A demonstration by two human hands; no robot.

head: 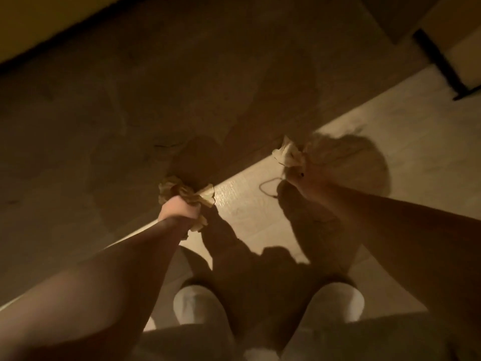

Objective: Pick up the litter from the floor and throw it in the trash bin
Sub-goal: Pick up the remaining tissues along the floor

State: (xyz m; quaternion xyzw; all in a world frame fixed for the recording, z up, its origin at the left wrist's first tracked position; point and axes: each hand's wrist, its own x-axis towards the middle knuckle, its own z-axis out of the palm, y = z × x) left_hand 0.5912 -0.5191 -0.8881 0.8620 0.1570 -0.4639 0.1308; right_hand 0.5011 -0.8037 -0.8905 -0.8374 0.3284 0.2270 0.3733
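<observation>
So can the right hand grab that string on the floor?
Probably not yet. The right hand is already full of crumpled paper, though the string lies uncovered just beside it.

Dim warm light, dark rug (130, 105), pale wood floor (416, 142)

Dim, warm amber light; soft motion blur throughout. Hard arm shadows fall across the pale floor (346, 121); corners darken.

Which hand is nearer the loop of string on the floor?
Right. The right hand, closed on crumpled paper, appears just beside the string loop. The left hand, gripping another paper wad, is farther off to its left.
</observation>
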